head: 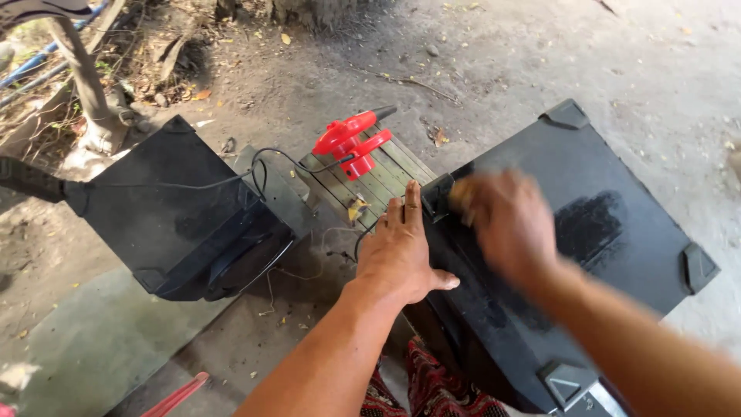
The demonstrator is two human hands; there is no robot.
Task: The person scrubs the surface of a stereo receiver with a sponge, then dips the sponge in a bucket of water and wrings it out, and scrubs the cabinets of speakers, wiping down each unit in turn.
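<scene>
Clenched on a tan rag [461, 194], my right grip [505, 225] scrubs the black speaker box [610, 232] while my flat, released left grip [399, 251] should brace it firmly.

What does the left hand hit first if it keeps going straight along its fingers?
Probably the slatted wooden stand just beyond the left hand's fingertips, then the red blower on it. Depth is unclear; the fingers may already touch the black speaker box's edge.

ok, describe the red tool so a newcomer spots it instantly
Start at the big black cabinet under the person's hands. Just left of its far corner sits a small slatted wooden stand, and the red handheld blower lies on top. It is the only bright red thing there.
</scene>
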